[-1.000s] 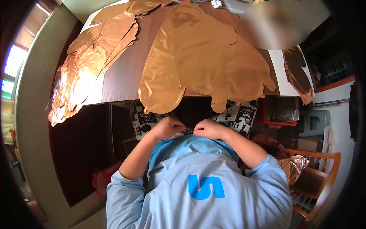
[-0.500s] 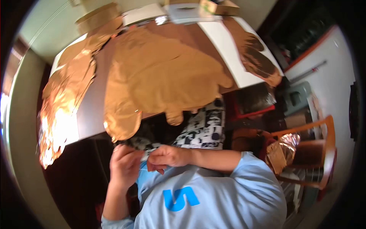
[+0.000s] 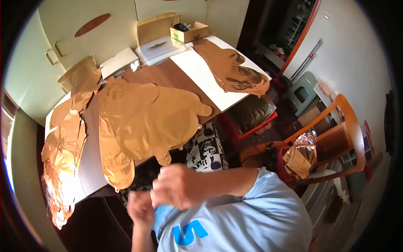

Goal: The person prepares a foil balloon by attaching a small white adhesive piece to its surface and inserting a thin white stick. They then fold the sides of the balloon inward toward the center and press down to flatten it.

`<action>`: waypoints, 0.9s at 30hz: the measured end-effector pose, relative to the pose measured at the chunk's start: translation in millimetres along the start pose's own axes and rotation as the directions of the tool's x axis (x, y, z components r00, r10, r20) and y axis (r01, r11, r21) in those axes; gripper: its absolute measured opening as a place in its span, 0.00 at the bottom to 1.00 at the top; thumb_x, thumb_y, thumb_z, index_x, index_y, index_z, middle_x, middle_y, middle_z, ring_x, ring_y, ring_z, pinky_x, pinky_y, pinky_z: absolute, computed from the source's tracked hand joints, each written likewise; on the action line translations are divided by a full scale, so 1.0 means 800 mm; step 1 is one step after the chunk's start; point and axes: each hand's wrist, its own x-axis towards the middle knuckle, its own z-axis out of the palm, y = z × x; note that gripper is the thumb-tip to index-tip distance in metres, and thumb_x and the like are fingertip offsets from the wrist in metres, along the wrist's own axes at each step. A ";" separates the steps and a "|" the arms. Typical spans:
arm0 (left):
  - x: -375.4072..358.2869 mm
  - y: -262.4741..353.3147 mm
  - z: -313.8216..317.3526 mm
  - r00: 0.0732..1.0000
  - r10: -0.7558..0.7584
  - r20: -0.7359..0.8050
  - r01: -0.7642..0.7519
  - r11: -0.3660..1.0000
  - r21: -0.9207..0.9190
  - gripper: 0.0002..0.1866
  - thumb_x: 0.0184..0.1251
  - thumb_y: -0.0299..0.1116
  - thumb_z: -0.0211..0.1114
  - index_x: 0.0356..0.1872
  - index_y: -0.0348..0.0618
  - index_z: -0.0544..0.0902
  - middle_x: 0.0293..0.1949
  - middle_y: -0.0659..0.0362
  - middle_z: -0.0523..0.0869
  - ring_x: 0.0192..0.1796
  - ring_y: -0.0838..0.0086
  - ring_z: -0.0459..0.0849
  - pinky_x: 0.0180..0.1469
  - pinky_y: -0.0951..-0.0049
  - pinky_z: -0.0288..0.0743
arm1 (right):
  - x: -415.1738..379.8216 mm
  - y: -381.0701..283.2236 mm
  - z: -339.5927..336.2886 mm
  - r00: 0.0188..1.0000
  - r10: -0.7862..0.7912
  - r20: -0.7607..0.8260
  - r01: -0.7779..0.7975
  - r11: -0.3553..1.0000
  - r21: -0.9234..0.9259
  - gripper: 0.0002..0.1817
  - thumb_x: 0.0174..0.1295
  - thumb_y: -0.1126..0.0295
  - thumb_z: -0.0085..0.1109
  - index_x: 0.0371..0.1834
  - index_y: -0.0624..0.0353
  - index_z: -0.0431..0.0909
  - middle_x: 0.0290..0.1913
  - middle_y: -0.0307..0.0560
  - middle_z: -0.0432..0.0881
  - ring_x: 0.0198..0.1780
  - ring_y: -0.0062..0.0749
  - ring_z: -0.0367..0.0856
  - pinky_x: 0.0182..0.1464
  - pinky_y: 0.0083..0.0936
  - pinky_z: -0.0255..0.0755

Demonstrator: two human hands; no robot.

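Below the table edge, close against the light-blue shirt (image 3: 235, 218), both hands are raised and blurred. Right hand (image 3: 180, 192): fingers curled inward, loosely closed; whether anything is pinched between them cannot be told. Left hand (image 3: 140, 209): lower, partly covered by the right, fingers bent; its grip cannot be told either. Nearest item: large gold foil balloon (image 3: 142, 122), uninflated, laid flat on the table (image 3: 168, 75) with its lower lobes hanging over the near edge, just above the hands; it is judged to be spread flat so that its valve end stays within reach.

Further stock: crumpled gold foil balloons (image 3: 63, 155) heaped at the left end of the table; a darker bronze balloon (image 3: 233, 69) laid on the white table section.

Containers: open cardboard box (image 3: 189, 31) at the far end, dark contents, not identifiable; a flattened carton (image 3: 157, 26) behind it; a red crate (image 3: 245, 119) under the table, holding something dark. Wooden chair (image 3: 336, 143) at right, bearing a bunched piece of gold foil (image 3: 300, 157). Patterned black-and-white cushion (image 3: 208, 151) beneath the table edge.
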 end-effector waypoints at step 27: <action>0.032 0.029 -0.009 0.921 0.112 0.373 -0.037 0.979 -0.202 0.09 0.52 0.15 0.66 0.31 0.40 0.86 0.32 0.57 0.83 0.36 0.71 0.82 0.37 0.72 0.73 | 0.000 0.030 0.018 0.952 0.225 0.208 -0.293 0.867 0.404 0.10 0.69 0.66 0.54 0.31 0.58 0.74 0.24 0.50 0.78 0.27 0.47 0.80 0.29 0.37 0.73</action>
